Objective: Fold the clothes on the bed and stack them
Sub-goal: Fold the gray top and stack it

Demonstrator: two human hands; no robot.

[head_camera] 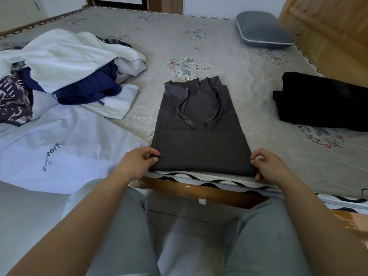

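A dark grey shirt (201, 124) lies flat on the bed (219, 50), collar away from me, its sleeves folded in over the back. Its lower part is doubled up in a band near the mattress edge. My left hand (139, 162) pinches the near left corner of that band. My right hand (268, 165) pinches the near right corner. A folded black garment (322, 102) sits at the right. A heap of unfolded white, navy and patterned clothes (65, 74) lies at the left, with a white printed garment (55, 154) spread in front of it.
A grey pillow (262, 30) lies at the far right of the bed beside a wooden headboard (328, 28). The wooden bed frame (199, 191) runs below the mattress edge, just ahead of my knees in grey trousers.
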